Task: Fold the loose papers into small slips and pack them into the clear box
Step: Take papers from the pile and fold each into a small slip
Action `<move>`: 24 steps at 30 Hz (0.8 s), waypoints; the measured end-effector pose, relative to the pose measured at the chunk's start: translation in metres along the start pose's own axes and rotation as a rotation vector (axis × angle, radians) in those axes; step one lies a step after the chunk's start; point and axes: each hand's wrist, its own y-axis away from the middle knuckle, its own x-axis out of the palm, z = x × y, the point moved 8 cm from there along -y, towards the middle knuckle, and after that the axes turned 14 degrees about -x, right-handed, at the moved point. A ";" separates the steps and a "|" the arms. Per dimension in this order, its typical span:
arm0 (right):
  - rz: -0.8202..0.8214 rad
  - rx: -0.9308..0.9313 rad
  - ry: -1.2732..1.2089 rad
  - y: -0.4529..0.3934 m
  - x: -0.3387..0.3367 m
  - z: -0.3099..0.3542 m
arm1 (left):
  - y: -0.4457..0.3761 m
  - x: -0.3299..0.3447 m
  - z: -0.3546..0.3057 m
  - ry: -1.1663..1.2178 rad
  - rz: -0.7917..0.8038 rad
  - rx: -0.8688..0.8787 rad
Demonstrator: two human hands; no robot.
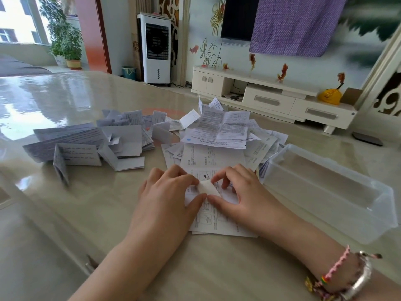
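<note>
Left hand: the left hand (171, 192) lies palm down on the counter (217, 268), forefinger and thumb curled in to pinch the left edge of a small white slip (207, 189).
Right hand: the right hand (238, 192) mirrors it, thumb and forefinger pinching the slip's right edge, the other fingers curled down onto the printed sheet (208, 218) beneath.
Slip: partly folded, held between the two hands on top of the instruction sheet, just left of the clear box (386, 216).
Slip's axis: its long side seems to run left to right, from one pinch to the other; the fold edges are too small to read surely.
Sheet's axis: the printed sheet lies long side away from the person, reaching up under the loose papers (223, 129).
Folded pile: the folded slips (91, 146) lie in a heap on the counter to the left, well apart from the box.
Clear box: long and narrow, open top, its long axis angled away towards the left; no slips visible inside.
Stage: likely mid-fold, packing not yet begun.
Risk, crease: uneven pinches could skew the fold, leaving a slip too wide or springing open.
Risk, surface: the counter looks glossy, so the sheet below may slide under pressure and drag the fold off line.
Risk, packing: the folded pile sits on the far side from the box; carrying loose handfuls across may let them unfold or scatter.
</note>
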 end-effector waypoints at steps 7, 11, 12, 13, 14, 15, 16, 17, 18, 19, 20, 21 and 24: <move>-0.002 0.000 0.002 0.001 -0.002 0.002 | 0.006 -0.004 -0.008 -0.126 -0.017 0.038; 0.000 0.027 0.008 0.005 -0.004 0.001 | 0.005 -0.002 -0.008 -0.167 0.003 0.014; -0.006 0.031 0.015 0.005 -0.005 0.001 | 0.004 -0.002 -0.010 -0.150 0.002 0.020; -0.016 0.040 0.012 0.006 -0.006 0.000 | 0.003 -0.003 -0.012 -0.122 0.006 0.031; -0.028 0.052 -0.002 0.006 -0.008 -0.001 | 0.002 -0.003 -0.014 -0.094 0.007 0.048; -0.037 0.064 -0.020 0.006 -0.008 -0.002 | 0.003 -0.003 -0.016 -0.078 0.011 0.071; -0.045 0.072 -0.034 0.007 -0.009 -0.003 | 0.004 -0.002 -0.018 -0.072 0.011 0.100; -0.057 0.072 -0.039 0.007 -0.010 -0.003 | 0.005 -0.001 -0.021 -0.064 0.005 0.131; -0.079 0.067 -0.037 0.007 -0.012 -0.003 | 0.007 -0.001 -0.024 -0.055 -0.001 0.155; -0.111 0.064 -0.032 0.007 -0.014 -0.003 | 0.008 0.000 -0.025 -0.049 0.007 0.168; -0.151 0.063 -0.021 0.007 -0.019 -0.003 | 0.008 0.001 -0.026 -0.052 0.025 0.172; -0.191 0.062 -0.006 0.008 -0.023 -0.004 | 0.007 0.003 -0.025 -0.063 0.049 0.170; -0.249 0.054 0.055 0.008 -0.032 -0.003 | 0.002 0.000 -0.022 -0.063 0.092 0.156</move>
